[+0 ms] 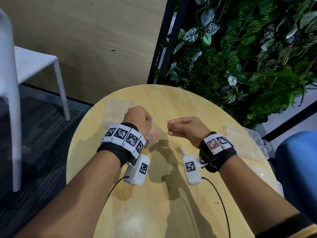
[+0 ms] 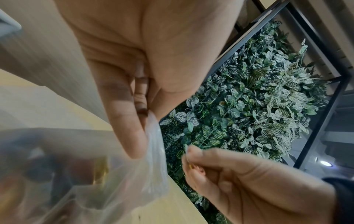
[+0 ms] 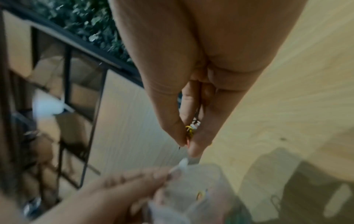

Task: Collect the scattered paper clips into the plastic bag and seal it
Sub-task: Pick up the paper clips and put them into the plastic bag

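My left hand (image 1: pixel 139 119) holds a small clear plastic bag (image 1: pixel 152 137) by its top edge above the round wooden table (image 1: pixel 154 212); the bag (image 2: pixel 95 174) hangs below my fingers with some clips inside. My right hand (image 1: pixel 186 128) is a short way to the right of the bag, its fingertips pinching several coloured paper clips (image 3: pixel 191 128) close to the bag's (image 3: pixel 201 189) mouth. A few loose paper clips (image 1: pixel 180 151) lie on the table under my right wrist, yellow and purple among them.
A flat clear bag (image 1: pixel 118 112) lies at the table's far left. More clear bags (image 1: pixel 243 145) and a clear plastic box (image 1: pixel 259 140) sit at the right edge. A white chair (image 1: pixel 25 66) stands left, a leafy wall (image 1: pixel 248 48) behind, a blue seat (image 1: pixel 296 169) at right.
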Available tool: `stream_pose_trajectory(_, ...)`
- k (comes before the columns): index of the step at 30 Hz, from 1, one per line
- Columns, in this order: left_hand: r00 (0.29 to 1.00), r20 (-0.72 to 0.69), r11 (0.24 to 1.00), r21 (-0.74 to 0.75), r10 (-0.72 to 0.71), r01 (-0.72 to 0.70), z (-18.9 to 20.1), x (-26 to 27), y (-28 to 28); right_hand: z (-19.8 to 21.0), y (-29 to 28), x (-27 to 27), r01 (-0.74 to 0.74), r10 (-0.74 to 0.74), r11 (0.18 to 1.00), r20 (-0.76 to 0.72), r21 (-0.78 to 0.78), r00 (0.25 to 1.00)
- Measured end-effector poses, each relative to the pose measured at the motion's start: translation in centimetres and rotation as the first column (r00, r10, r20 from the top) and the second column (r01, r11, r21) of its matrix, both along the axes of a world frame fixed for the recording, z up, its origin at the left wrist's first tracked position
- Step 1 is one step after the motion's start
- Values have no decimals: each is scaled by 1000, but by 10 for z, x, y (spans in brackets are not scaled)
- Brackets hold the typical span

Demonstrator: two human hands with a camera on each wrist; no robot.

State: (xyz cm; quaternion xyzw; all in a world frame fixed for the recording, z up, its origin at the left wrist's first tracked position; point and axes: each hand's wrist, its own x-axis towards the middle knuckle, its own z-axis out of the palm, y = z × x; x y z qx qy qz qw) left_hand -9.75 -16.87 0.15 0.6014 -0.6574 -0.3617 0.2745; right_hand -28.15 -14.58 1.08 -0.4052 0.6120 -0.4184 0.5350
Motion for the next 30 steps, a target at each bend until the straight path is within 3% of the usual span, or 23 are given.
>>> stream_pose_trajectory(3,1000,5,1000,0,2,-2,0,2,0,-2,-3,25,-116,105,992,-202,-42,974)
stream_pose_trajectory(7,1000,-24,1000,13,13,-13,0,4,-1,-10,-8,34,-233,163,969,-509,-77,845)
stream_pose_trajectory(9,998,-50,999,36,26,-24,0,6,-2,-8,-9,37,-279,199,958,-561,-60,804)
stream_pose_trajectory(13,996,-83,997,60,44,-39,0,5,-3,-2,-7,43,-304,206,949,-567,-82,797)
stream_pose_trajectory(17,994,-91,997,64,52,-46,0,6,-2,2,-4,48,-400,193,908,-719,-127,668)
stream_pose_trajectory(19,993,-100,997,63,57,-51,1,8,-1,7,-2,41,-393,198,903,-640,-176,742)
stream_pose_trajectory(21,993,-101,997,50,68,-63,1,11,-2,5,-1,23,-257,88,936,-547,-239,832)
stream_pose_trajectory(22,992,-101,997,43,73,-69,2,12,-3,0,-1,11,-231,44,945,-608,-232,793)
stream_pose_trajectory(23,992,-102,997,42,76,-72,2,13,-3,-9,1,-2,-272,60,949,-753,-161,655)
stream_pose_trajectory(24,992,-103,996,46,77,-73,2,14,-3,-20,5,-13,-331,151,944,-877,-9,455)
stream_pose_trajectory(25,992,-102,996,52,77,-72,3,14,-3,-33,12,-22,-363,277,917,-917,164,286)
stream_pose_trajectory(26,993,-95,996,53,74,-69,4,14,-2,-46,21,-28,-389,394,872,-898,298,194)
stream_pose_trajectory(28,995,-79,998,39,60,-57,5,15,-1,-65,43,-32,-459,500,791,-860,404,105)
stream_pose_trajectory(30,996,-80,998,32,49,-46,6,16,0,-75,63,-28,-504,436,791,-898,347,66)
